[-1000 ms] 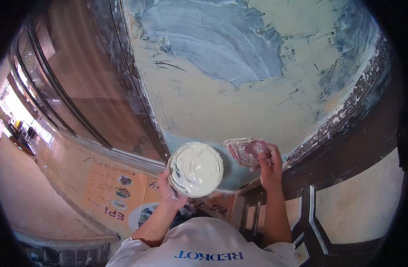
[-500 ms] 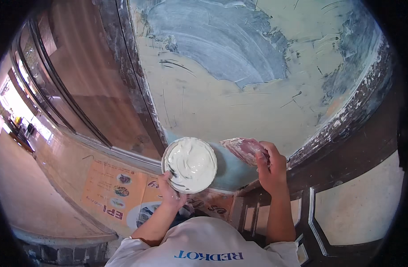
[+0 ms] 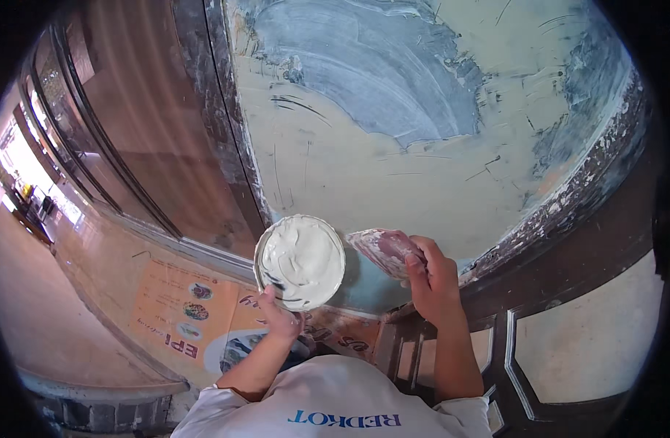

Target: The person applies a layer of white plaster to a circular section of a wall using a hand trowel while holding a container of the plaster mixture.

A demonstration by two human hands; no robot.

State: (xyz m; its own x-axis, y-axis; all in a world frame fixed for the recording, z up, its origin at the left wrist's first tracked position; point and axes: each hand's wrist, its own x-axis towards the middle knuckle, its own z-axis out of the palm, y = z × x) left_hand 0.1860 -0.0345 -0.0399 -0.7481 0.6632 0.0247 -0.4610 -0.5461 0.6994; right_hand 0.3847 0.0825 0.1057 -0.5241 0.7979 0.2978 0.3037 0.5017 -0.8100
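My left hand (image 3: 282, 312) grips a round tub of white filler paste (image 3: 303, 261) by its near edge, the thumb over the rim. The paste is smeared and swirled, with a dark gap near the thumb. In my right hand (image 3: 435, 276) is a reddish, paste-smeared putty spreader (image 3: 386, 250), thumb on one face and fingers behind it. Its tip points left, close to the tub's right rim. Beyond both stands a wall panel (image 3: 393, 190) with a cream coat and a grey-blue patch (image 3: 364, 73).
A dark wooden frame (image 3: 221, 109) borders the panel on the left, a paste-flecked dark edge (image 3: 561, 204) on the right. An orange printed banner (image 3: 159, 299) lies on the floor at lower left. Dark-framed panelling (image 3: 510, 343) stands at lower right.
The tub has shifted slightly left and up. My right hand has brought the spreader left with it, nearer the rim. The whole view has turned a little.
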